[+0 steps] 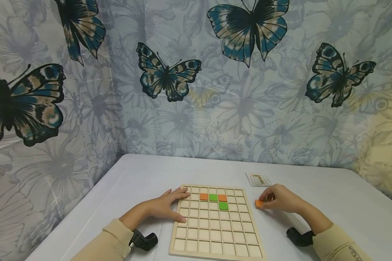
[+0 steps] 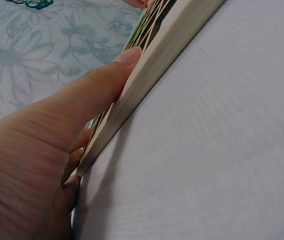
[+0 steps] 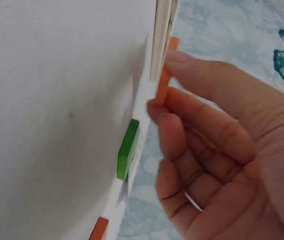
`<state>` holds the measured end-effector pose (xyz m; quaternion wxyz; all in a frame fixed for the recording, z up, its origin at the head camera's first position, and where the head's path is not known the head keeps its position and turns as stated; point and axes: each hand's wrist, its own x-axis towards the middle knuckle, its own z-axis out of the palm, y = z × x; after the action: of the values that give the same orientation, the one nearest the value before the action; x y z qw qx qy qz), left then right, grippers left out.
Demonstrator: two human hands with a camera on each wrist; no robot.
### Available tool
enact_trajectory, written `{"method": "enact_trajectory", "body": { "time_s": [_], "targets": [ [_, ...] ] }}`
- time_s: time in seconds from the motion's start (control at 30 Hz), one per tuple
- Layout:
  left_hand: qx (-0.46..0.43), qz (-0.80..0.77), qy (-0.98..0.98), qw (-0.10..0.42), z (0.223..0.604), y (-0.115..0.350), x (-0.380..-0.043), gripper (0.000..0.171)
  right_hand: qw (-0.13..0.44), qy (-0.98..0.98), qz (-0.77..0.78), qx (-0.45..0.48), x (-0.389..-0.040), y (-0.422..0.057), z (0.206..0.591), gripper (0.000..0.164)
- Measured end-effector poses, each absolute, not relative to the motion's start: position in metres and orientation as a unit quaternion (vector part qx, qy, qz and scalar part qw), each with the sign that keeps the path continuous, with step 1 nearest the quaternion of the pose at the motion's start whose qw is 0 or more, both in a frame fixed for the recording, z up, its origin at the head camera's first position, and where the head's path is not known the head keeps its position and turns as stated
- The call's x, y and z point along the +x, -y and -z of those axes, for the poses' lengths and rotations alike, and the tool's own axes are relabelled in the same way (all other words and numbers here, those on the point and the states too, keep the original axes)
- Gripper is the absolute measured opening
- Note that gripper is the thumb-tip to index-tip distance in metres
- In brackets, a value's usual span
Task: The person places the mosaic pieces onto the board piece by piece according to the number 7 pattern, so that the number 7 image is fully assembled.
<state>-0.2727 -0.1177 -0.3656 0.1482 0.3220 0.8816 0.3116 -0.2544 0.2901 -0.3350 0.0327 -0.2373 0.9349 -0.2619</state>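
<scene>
A pale wooden grid board [image 1: 200, 235] lies on the table, with two orange tiles and two green tiles in its upper cells. My left hand [image 1: 161, 207] rests on the board's left edge, fingers spread; the left wrist view shows the thumb [image 2: 94, 90] lying over the rim. To the right of the board, my right hand [image 1: 284, 198] pinches a square orange tile [image 3: 164, 82] between thumb and fingertips. Close by that hand, a green tile [image 3: 127, 150] and another orange tile [image 3: 99, 230] appear in the right wrist view.
A small card [image 1: 258, 179] printed with a grid and coloured squares lies beyond the board's far right corner. White cloth covers the table [image 1: 150, 168]. Behind it hangs a butterfly-patterned backdrop [image 1: 183, 127]. Black wrist devices [image 1: 145, 241] sit at both sleeves.
</scene>
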Motion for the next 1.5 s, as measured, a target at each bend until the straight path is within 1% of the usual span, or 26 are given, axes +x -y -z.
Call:
{"method": "enact_trajectory", "body": {
  "time_s": [0.17,0.53,0.73,0.93,1.03,1.23,1.5],
  "targets": [
    [0.323,-0.306,-0.883,0.148,0.365,0.117,-0.273,0.086,0.025,-0.933,0.255,-0.253,-0.252,-0.281,0.329,0.018],
    [0.322,-0.307,-0.883,0.148,0.368,0.118,-0.274,0.086,0.027,-0.93,0.257,-0.26,-0.251,-0.259,0.322,0.019],
    [0.318,-0.308,-0.884,0.149,0.37,0.118,-0.274,0.085,0.036,-0.924,0.266,-0.271,-0.256,-0.252,0.322,0.017],
    [0.314,-0.303,-0.888,0.147,0.371,0.119,-0.275,0.085,0.046,-0.915,0.271,-0.297,-0.253,-0.239,0.318,0.017],
    [0.313,-0.301,-0.889,0.145,0.369,0.118,-0.274,0.085,0.038,-0.915,0.27,-0.298,-0.253,-0.232,0.316,0.019],
    [0.313,-0.305,-0.887,0.148,0.368,0.117,-0.274,0.085,0.013,-0.92,0.255,-0.297,-0.255,-0.224,0.319,0.017],
    [0.309,-0.304,-0.889,0.146,0.37,0.118,-0.275,0.085,0.036,-0.922,0.265,-0.28,-0.254,-0.212,0.317,0.014]
  ]
}}
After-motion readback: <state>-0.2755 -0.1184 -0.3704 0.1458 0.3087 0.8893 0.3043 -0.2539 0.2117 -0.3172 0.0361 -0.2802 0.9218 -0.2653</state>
